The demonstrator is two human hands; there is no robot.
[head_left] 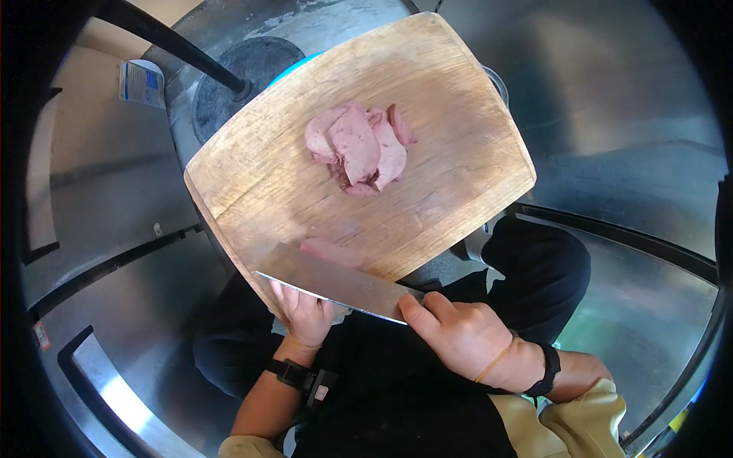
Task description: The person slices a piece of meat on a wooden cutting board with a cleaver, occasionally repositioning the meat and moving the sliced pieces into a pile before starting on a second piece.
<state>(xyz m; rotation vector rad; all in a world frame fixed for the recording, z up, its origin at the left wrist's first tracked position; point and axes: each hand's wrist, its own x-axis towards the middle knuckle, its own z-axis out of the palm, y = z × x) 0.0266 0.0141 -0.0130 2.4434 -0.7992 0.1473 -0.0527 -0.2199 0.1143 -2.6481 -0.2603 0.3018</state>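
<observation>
A cleaver with a broad metal blade is gripped by its handle in my right hand, whose fingers are wrapped round it. The blade slants over the near edge of the wooden cutting board. My left hand is at that same edge, just below the blade. Its fingertips pass behind the blade, so what they touch is hidden. One pink slice of meat lies along the blade's upper side, partly covered. Farther up, several pink meat slices overlap in a loose pile mid-board.
Under the board's far side is a round metal surface with a dark round disc. A black pole rises from the disc. Metal panels stand at both sides. My black-clad knee is beside the board's right corner.
</observation>
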